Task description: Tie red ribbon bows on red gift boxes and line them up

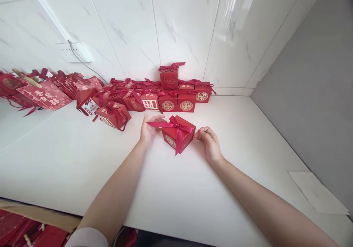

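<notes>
A red gift box with a crimson ribbon bow on top sits turned at an angle on the white tabletop. My left hand is at the box's left side, fingers apart and partly behind the ribbon's loose end. On the right, the fingertips of my right hand are curled together close against the box's right edge; whether they pinch anything is too small to make out. One ribbon tail hangs down the front of the box, the other points left.
Rows of red ribboned boxes stand along the tiled wall, one box stacked on top. Red bags lie at the left below a socket with a cable. White paper lies at right; a carton of red items is lower left.
</notes>
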A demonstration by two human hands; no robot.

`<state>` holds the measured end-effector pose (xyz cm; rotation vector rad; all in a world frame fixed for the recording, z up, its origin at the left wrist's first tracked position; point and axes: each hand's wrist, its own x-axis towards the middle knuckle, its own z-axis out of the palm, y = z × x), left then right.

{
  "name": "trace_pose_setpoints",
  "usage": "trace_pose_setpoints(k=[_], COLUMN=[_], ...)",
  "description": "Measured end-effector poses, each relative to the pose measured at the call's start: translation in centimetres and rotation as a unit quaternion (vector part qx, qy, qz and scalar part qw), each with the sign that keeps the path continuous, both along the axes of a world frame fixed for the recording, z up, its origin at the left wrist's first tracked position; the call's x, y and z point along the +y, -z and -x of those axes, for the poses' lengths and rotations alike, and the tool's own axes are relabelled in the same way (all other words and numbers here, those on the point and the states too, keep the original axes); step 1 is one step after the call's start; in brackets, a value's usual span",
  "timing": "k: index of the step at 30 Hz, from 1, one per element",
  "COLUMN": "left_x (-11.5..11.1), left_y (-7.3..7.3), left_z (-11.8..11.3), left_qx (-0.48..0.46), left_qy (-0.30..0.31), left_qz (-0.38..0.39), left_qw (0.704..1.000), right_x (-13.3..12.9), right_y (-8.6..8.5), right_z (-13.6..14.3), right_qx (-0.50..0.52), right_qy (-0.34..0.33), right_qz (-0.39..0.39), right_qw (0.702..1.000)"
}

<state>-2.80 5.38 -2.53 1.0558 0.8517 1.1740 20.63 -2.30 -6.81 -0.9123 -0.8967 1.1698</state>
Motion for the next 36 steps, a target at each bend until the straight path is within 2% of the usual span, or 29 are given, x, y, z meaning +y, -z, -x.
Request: trace_pose_setpoints(k=[4, 7, 12, 16, 19, 22, 24, 26, 27, 29, 31, 33, 36], left_x=[0.1, 0.3, 0.3, 0.2, 0.2, -0.1, -0.8, -1.9, -2.6, -4.0, -5.2, -6.0, -6.4], left_y=[-1.3, -1.4, -1.1, -1.2, -1.3, -2.1, -3.1, -4.4, -5.1, -6.3, -6.9, -7.0, -6.6], left_z=[1.6, 2.6, 3.2, 3.4, 3.7, 3.9, 3.9, 3.6, 3.2, 2.1, 0.8, -0.5, -1.7], left_qx=[0.055, 0.111, 0.15, 0.228, 0.284, 0.319, 0.35, 0.398, 0.419, 0.427, 0.414, 0.41, 0.411], left_qy=[-0.012, -0.009, -0.023, -0.026, -0.08, -0.139, -0.138, -0.068, -0.001, 0.173, 0.297, 0.331, 0.316], left_qz=[-0.04, -0.054, -0.029, 0.011, 0.018, -0.009, -0.013, 0.017, 0.039, 0.064, 0.055, 0.056, 0.058], left_qw=[0.998, 0.992, 0.988, 0.973, 0.955, 0.938, 0.926, 0.915, 0.907, 0.885, 0.859, 0.848, 0.853], right_x=[0.2, 0.3, 0.4, 0.6, 0.8, 0.8, 0.8, 0.7, 0.7, 0.7, 0.7, 0.6, 0.5], right_y=[0.2, 0.3, 0.3, 0.3, 0.4, 0.5, 0.5, 0.4, 0.3, 0.2, 0.2, 0.3, 0.5], right_z=[0.0, 0.0, 0.0, 0.1, 0.2, 0.2, 0.1, 0.1, 0.2, 0.2, 0.2, 0.2, 0.2], right_qx=[-0.003, -0.006, -0.007, -0.012, -0.012, -0.01, -0.011, -0.014, -0.015, -0.02, -0.026, -0.032, -0.043], right_qy=[-0.004, -0.005, -0.012, -0.021, -0.025, -0.027, -0.028, -0.028, -0.028, -0.026, -0.024, -0.016, 0.016], right_qz=[-0.004, -0.007, -0.012, -0.018, -0.022, -0.025, -0.026, -0.025, -0.024, -0.021, -0.017, -0.014, -0.011], right_qw=[1.0, 1.0, 1.0, 1.0, 0.999, 0.999, 0.999, 0.999, 0.999, 0.999, 0.999, 0.999, 0.999])
